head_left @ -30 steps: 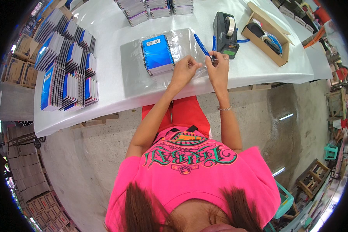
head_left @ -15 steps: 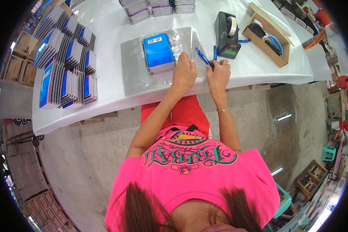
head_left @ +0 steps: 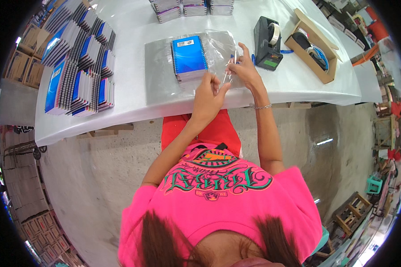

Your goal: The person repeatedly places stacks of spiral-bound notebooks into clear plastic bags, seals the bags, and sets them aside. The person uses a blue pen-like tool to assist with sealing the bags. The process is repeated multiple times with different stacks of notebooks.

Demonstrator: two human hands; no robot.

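Leaving the piles of spiral notebooks [head_left: 78, 58] undisturbed, well left of the left grip [head_left: 207, 101], keeps the desk [head_left: 131, 75] orderly. The blue-covered notebook stack [head_left: 189, 55] lies on the clear plastic sheet [head_left: 158, 66], beyond and slightly left of that grip; it is best left square while the plastic is handled. The left grip has curled fingers and a thumb standing apart; whether plastic lies between them, I cannot tell. The right grip [head_left: 248, 74], beyond and right of it, appears to pinch crinkled plastic, index finger raised; a light, even pull should limit creasing. The tape dispenser [head_left: 266, 51], beyond the right grip, and the open carton [head_left: 329, 77], farther right, should stay clear of the sheet.
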